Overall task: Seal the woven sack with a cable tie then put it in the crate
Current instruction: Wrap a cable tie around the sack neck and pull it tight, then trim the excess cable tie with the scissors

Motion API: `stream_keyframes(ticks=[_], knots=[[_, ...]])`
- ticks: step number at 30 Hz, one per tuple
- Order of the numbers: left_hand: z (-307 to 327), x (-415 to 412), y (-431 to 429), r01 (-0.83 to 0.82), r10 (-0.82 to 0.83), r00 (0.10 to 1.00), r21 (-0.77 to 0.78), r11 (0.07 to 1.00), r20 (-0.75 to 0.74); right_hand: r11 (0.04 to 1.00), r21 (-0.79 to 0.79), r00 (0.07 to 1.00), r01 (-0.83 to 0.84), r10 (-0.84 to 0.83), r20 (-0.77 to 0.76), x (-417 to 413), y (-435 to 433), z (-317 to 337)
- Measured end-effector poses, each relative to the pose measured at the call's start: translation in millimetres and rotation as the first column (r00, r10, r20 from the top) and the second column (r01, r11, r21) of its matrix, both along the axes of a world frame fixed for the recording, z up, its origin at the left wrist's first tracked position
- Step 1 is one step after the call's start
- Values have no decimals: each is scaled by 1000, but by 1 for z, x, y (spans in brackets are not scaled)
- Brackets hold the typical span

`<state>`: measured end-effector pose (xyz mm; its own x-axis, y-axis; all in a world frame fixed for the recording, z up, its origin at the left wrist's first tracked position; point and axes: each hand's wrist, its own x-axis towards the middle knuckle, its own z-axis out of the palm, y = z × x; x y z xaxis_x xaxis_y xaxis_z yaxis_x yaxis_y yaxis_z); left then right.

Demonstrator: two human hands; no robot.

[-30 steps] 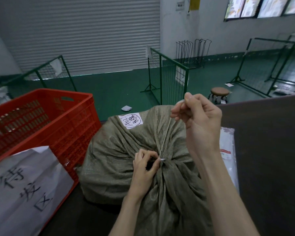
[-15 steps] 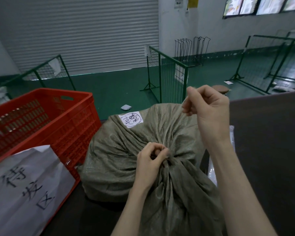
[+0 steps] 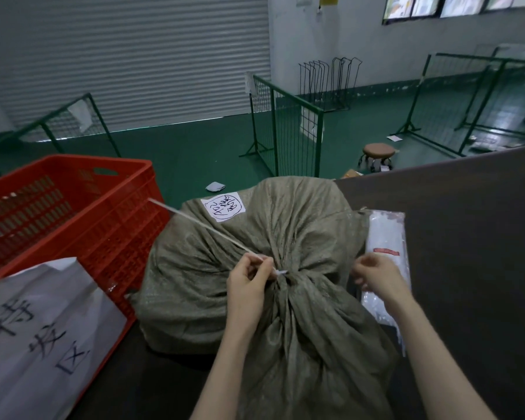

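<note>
We see a grey-green woven sack (image 3: 255, 268) lying on a dark table (image 3: 467, 237), its neck gathered into a tight bunch near the middle of the view. A white cable tie (image 3: 206, 227) is cinched around that bunch, and its long free tail runs up and to the left, across the sack and over the near corner of the red crate (image 3: 73, 207). Our left hand (image 3: 247, 281) sits on the sack just left of the gathered neck, thumb and forefinger pinched closed on the tie close to its head, the other fingers curled in. Our right hand (image 3: 376, 277) hovers to the right of the neck, over the sack's edge and in front of a clear plastic packet (image 3: 385, 237) of white ties that lies on the table beside the sack; its fingers are loosely curled, and we cannot tell whether they hold anything. The sack carries a white label (image 3: 223, 206) with handwritten marks on its upper side. The crate stands to the left, touching or just beside the sack, with a white paper sign (image 3: 43, 344) bearing large handwritten characters leaning against its near side. Beyond the table, the green floor holds green wire fence panels (image 3: 285, 122), a small round stool (image 3: 379, 151) and a grey roller shutter (image 3: 134, 56)
</note>
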<state>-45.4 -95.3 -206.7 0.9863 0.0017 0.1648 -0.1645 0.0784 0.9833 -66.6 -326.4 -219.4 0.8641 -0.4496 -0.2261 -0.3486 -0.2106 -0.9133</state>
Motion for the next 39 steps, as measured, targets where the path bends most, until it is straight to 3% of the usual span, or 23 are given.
stream_keyframes(ticks=[5,8,15,21,25,30,36,39], knots=[[-7,-4,7,-56,49,996,-96,994,-77,962,-161,923,-219,151,-353,-13,14,-49],[-10,-8,12,-95,83,991,-112,989,-109,948,-158,871,-275,176,-459,-19,32,-67],[-13,-19,39,-183,172,974,-63,981,-147,954,-174,852,-244,125,-509,-33,55,-82],[-17,-25,64,-236,237,963,20,971,-130,940,-335,883,-66,-101,-458,-44,55,-78],[-19,-29,69,-231,235,964,48,972,-126,915,-392,842,-93,-138,-522,-56,54,-85],[-18,-34,67,-226,231,964,56,973,-131,891,-434,856,-136,-115,-504,-68,54,-94],[-16,-38,65,-217,217,963,17,976,-163,965,-251,840,70,-193,-508,-62,42,-84],[-14,-40,62,-215,211,964,-10,976,-163,967,67,873,248,-193,-448,-58,36,-74]])
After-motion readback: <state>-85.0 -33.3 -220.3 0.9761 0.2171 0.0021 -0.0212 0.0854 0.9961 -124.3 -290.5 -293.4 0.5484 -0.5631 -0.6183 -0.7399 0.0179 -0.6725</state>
